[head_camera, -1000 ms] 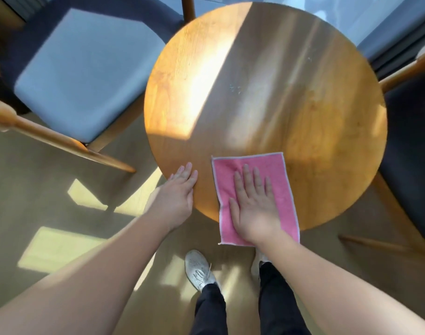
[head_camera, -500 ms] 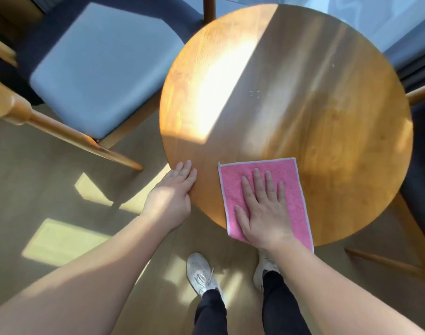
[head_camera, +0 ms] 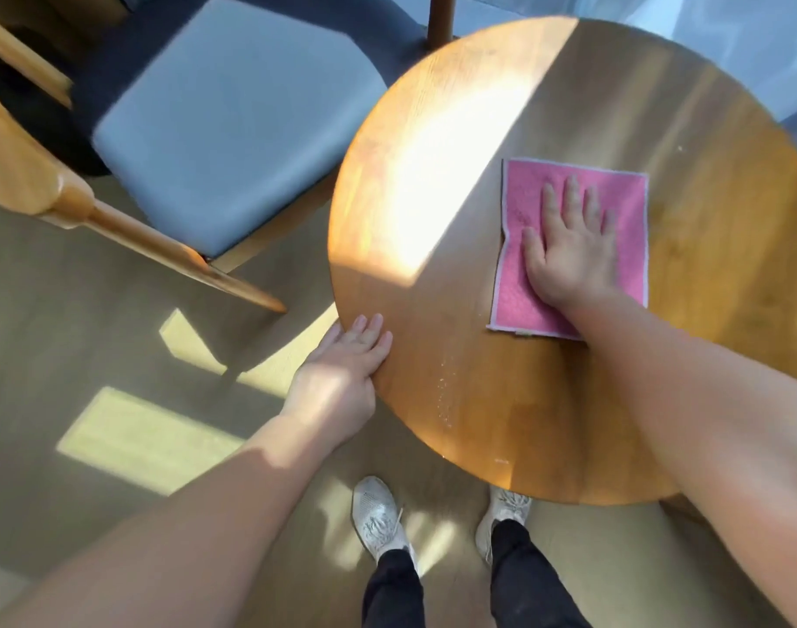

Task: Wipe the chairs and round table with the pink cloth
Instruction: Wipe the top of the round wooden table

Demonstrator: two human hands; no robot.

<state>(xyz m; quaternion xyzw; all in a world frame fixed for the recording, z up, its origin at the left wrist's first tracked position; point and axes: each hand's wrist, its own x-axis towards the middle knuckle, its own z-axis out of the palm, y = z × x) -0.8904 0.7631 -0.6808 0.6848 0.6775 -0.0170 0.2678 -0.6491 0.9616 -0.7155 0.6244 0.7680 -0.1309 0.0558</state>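
pink cloth (head_camera: 519,287): soft, light, floppy; push it from on top, flat on the round table (head_camera: 478,401).
right hand (head_camera: 569,251): fingers (head_camera: 573,192) straight, pressing the cloth.
left hand (head_camera: 338,378): flat on the table's edge, holding nothing.

One head cam, aimed steeply down, fwd = 12 o'clock. Close range: table (head_camera: 537,414) at 1, chair (head_camera: 233,142) at 10, shoes (head_camera: 378,514) at 6.

A sitting or dining corner, by the look of it, though I can't tell whether it's a home or a small café. A small round wooden table (head_camera: 546,423) stands just beside a timber-framed chair (head_camera: 233,142) with a padded grey-blue seat, on a pale wood-look floor (head_camera: 70,310). Sunlight lies in bright patches (head_camera: 147,441) across floor and tabletop — furniture for sitting, not working.
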